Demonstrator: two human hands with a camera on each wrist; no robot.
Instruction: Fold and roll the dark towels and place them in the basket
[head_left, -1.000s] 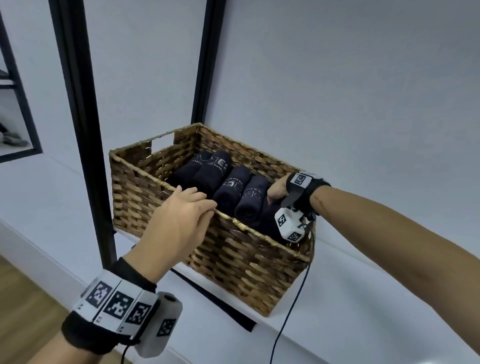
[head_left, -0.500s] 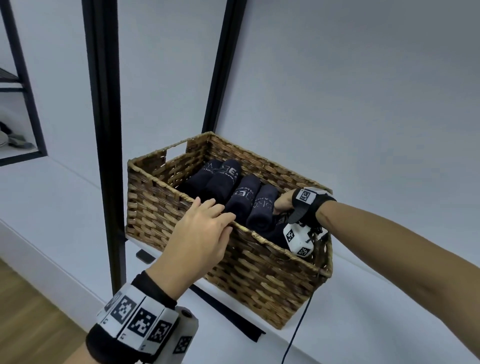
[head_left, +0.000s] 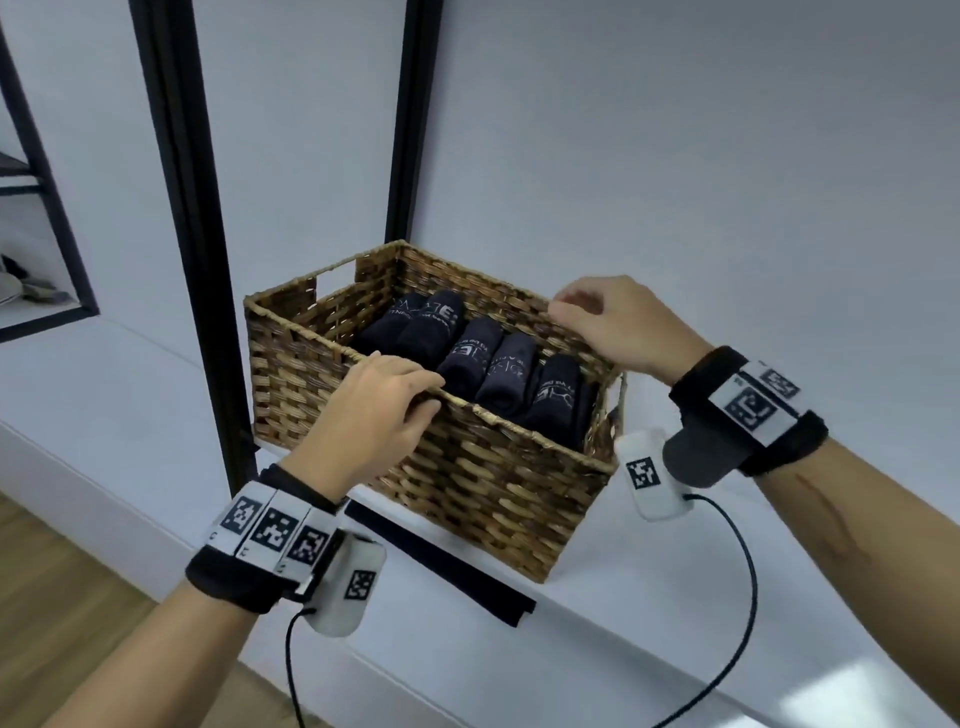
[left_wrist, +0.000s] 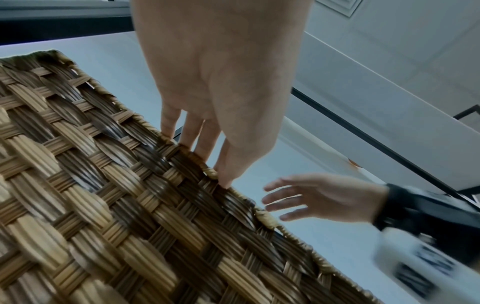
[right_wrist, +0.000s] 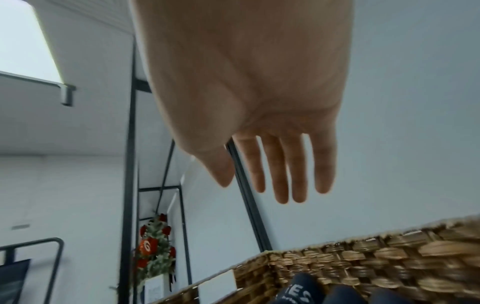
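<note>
**Towels packed, hands at the rim**

Rolled dark towels (head_left: 498, 364) lie side by side in the wicker basket (head_left: 467, 483). The left hand (head_left: 374, 415) grips its near rim; the right hand (head_left: 618, 325) hovers slack-fingered over the far rim — likely the closing step. Next: seat the basket on the white shelf (head_left: 649, 613), between black posts (head_left: 182, 234).

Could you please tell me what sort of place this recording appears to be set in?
Probably a tidy home or showroom storage nook: a wicker basket of rolled dark towels stands on a white shelf in a black metal frame, above wood flooring.
</note>
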